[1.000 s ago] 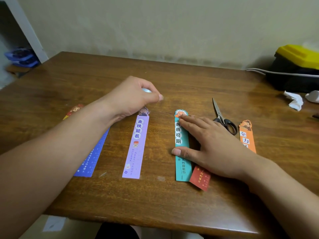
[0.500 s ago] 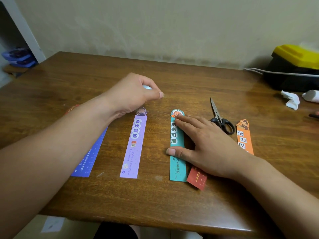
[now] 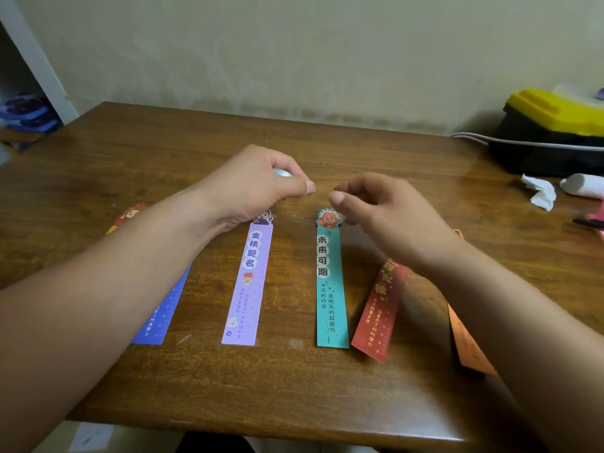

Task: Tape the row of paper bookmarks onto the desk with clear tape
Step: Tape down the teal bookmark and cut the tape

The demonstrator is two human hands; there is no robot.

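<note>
A row of paper bookmarks lies on the wooden desk: blue, purple, teal, red and orange. One more bookmark peeks out at the far left behind my left forearm. My left hand hovers above the purple bookmark's top, closed around a small clear tape roll, of which only a shiny edge shows. My right hand hangs above the teal bookmark's top, thumb and curled fingers slightly apart, a short gap from my left fingertips. No tape strip is visible between them.
A black toolbox with a yellow lid and a grey cable sit at the back right. A crumpled white tissue and a white roll lie near the right edge. The desk's front edge runs just below the bookmarks.
My right hand has lifted off the teal bookmark and moved up and left toward my left fingertips, uncovering the red bookmark. It now hides the scissors. My left hand has hardly moved.
</note>
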